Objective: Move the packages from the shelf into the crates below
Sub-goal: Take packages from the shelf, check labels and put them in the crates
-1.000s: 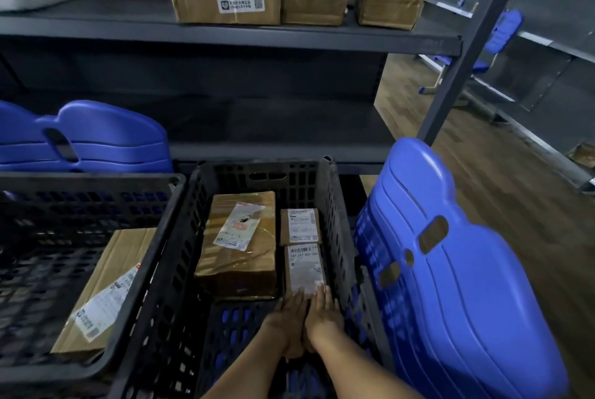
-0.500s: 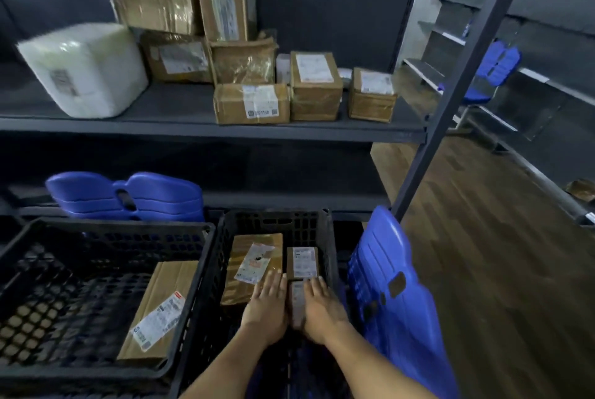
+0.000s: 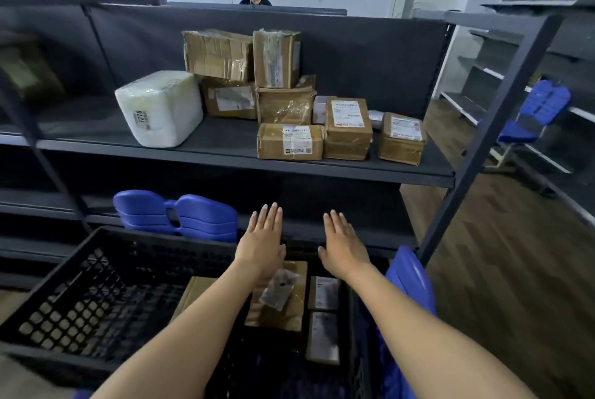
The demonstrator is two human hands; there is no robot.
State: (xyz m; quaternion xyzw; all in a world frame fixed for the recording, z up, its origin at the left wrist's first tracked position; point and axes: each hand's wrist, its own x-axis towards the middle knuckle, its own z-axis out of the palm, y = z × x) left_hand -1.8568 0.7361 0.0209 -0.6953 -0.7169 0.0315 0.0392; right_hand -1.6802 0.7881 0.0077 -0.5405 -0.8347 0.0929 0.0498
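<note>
While both hands, left (image 3: 260, 242) and right (image 3: 344, 245), reach empty and flat-fingered, boxes (image 3: 289, 142) wait on the shelf (image 3: 206, 150) above the crates (image 3: 96, 286).

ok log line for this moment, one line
left hand: open, empty | right hand: open, empty | both above right crate | brown boxes on shelf
</note>
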